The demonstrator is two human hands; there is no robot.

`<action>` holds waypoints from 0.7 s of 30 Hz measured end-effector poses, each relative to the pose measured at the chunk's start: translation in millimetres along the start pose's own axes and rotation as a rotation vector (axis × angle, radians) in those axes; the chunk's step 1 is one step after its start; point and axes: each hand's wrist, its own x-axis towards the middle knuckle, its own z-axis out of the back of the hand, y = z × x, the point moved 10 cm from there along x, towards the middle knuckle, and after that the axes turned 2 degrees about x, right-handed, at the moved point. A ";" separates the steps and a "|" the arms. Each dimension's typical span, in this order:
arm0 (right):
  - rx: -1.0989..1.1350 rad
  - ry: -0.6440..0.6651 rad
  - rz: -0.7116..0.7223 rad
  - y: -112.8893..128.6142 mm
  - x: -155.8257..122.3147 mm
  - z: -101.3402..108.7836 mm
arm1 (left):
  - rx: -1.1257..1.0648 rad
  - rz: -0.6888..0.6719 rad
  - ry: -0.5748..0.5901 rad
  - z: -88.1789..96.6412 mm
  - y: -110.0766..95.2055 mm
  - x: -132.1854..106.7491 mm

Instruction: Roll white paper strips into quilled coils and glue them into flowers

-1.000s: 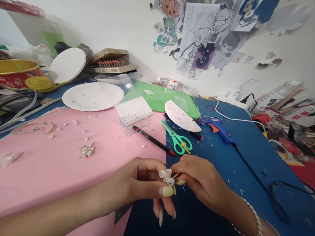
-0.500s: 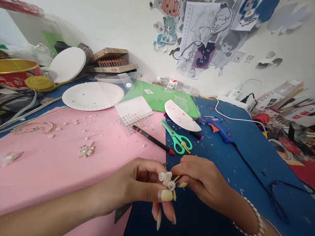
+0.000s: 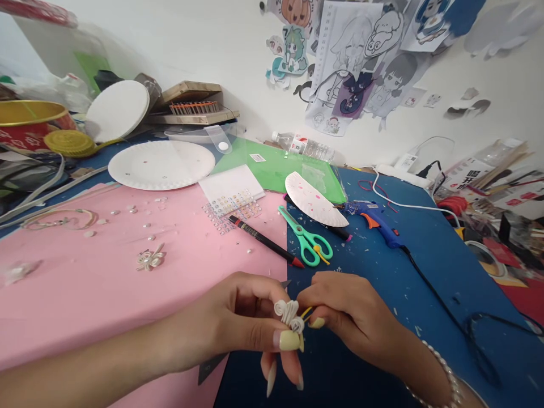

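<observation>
My left hand [image 3: 250,317] comes in from the left and pinches a small white coiled ornament [image 3: 289,314] between thumb and fingers. The ornament has tight spiral rolls at both ends and ridged strands between them. Right beside it, my right hand [image 3: 351,306] is closed on a thin yellow strip [image 3: 306,313] whose tip points at the ornament; most of the strip is hidden by the fingers. Beyond the hands lie green-handled scissors [image 3: 305,235] and a black marker with red ends [image 3: 266,241]. A white flower-like ornament [image 3: 151,258] rests on the pink sheet [image 3: 106,300].
A blue glue gun [image 3: 378,222] with its cord lies at the right. A half paper plate [image 3: 317,201] sits near a green folder [image 3: 263,170]. Farther back are a white paper plate [image 3: 161,164] and a plastic bottle [image 3: 304,146]. A gem sticker sheet [image 3: 233,209] lies mid-table.
Both hands stay almost in place, still holding the ornament and the yellow strip. The view has shifted very slightly.
</observation>
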 end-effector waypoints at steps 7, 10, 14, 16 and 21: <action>0.017 0.009 0.013 3.2 -0.5 -0.1 | 0.034 0.037 0.002 0.4 2.4 -1.7; 0.014 0.018 0.010 3.5 -0.4 -1.0 | 0.036 0.038 0.015 0.3 2.9 -2.2; 0.002 0.032 0.006 3.8 0.0 -2.1 | 0.040 0.056 0.011 2.1 5.2 -2.5; 0.002 0.035 0.005 4.3 0.3 -1.8 | 0.043 0.060 0.002 3.3 5.6 -2.5; 0.014 0.061 -0.016 2.4 1.2 -2.7 | 0.055 0.052 0.009 2.4 5.1 -2.2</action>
